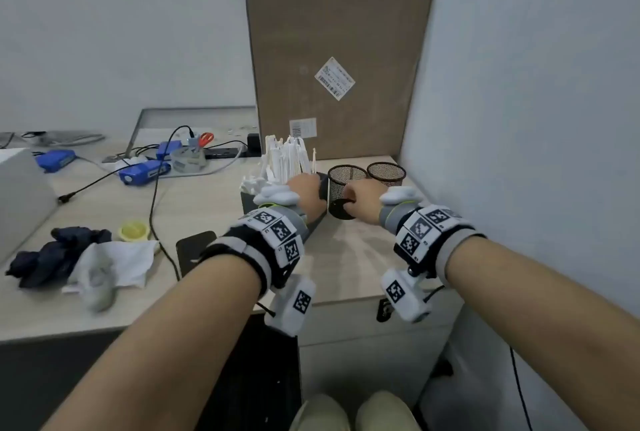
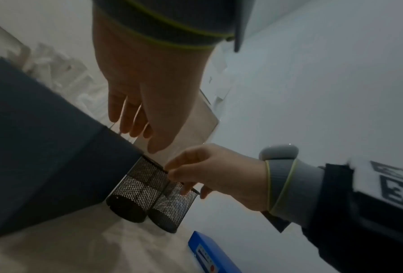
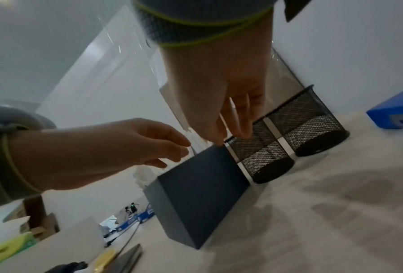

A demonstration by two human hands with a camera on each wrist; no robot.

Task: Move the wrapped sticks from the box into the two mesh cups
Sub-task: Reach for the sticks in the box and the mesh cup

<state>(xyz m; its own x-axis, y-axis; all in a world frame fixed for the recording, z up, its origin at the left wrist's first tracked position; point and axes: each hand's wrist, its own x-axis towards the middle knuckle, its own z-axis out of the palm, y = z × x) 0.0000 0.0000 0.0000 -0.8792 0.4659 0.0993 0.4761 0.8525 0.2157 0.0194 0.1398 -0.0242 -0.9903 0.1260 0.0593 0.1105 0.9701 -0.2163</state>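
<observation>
White paper-wrapped sticks (image 1: 289, 155) stand upright, long axis vertical, in dark box (image 3: 195, 192) near tabletop's far right corner. Two mesh cups (image 1: 348, 185) just right of box, both look empty. Left hand (image 1: 306, 188) over sticks, nearer, fingers relaxed, holding nothing. Right hand (image 2: 219, 175) pinches near cup's rim.

On the desk (image 1: 214, 209) ahead of me the box (image 3: 202, 194) stands just left of the two mesh cups (image 1: 346, 188), which sit side by side, the wrapped sticks (image 1: 287, 157) upright in it. Behind them a big carton (image 1: 336, 60) stands against the wall. My left hand (image 1: 304, 188) is over the box's right edge, my right hand (image 1: 360, 200) at the nearer cup (touching its rim, I think). Cables and a cloth (image 1: 114, 264) lie further left.
</observation>
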